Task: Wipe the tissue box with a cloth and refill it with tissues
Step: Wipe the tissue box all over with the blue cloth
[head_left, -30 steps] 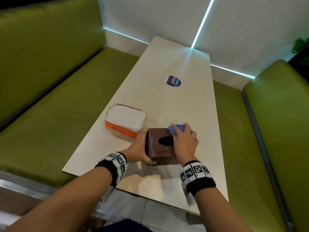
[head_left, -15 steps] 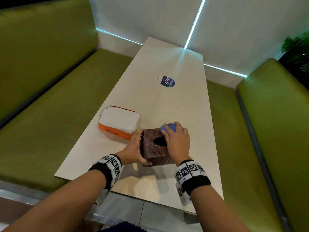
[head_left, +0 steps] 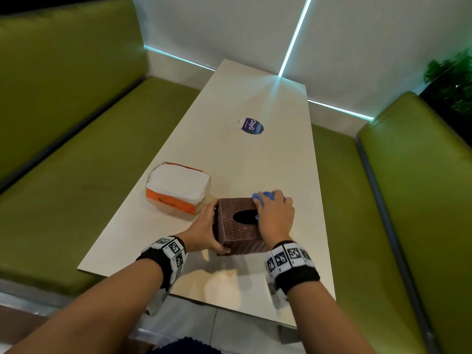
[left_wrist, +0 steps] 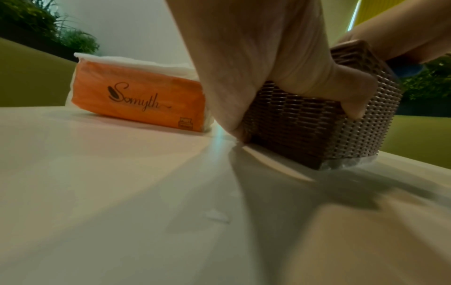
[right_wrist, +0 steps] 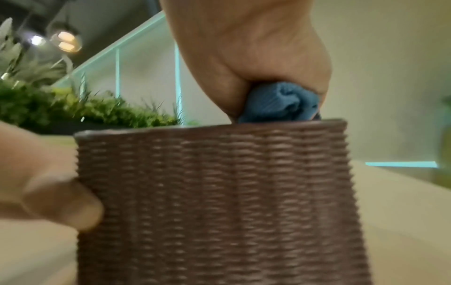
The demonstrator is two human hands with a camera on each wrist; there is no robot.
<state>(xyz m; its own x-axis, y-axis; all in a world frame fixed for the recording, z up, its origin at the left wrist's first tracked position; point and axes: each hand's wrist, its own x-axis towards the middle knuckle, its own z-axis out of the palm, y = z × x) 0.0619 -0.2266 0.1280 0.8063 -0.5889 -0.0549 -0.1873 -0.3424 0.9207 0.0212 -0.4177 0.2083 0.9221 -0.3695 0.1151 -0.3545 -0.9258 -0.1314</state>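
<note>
A brown woven tissue box (head_left: 237, 231) (left_wrist: 317, 123) (right_wrist: 214, 202) stands on the white table (head_left: 242, 159) near its front edge, with a dark oval slot on top. My left hand (head_left: 204, 232) (left_wrist: 268, 67) grips its left side, thumb at the near corner. My right hand (head_left: 274, 217) (right_wrist: 249, 57) lies on the box's top right and holds a bunched blue cloth (head_left: 265, 195) (right_wrist: 280, 104) (left_wrist: 407, 70) against the top. An orange and white pack of tissues (head_left: 178, 191) (left_wrist: 139, 98) lies just left of the box.
Green padded benches (head_left: 76, 175) run along both long sides of the table. A round purple sticker (head_left: 251, 126) sits on the table's middle. A white wall with light strips closes the far end, and plants (head_left: 452, 80) stand at the back right.
My right hand with the cloth has slid slightly back and forth across the box's top. The left hand keeps its grip, and the box and the pack stay put.
</note>
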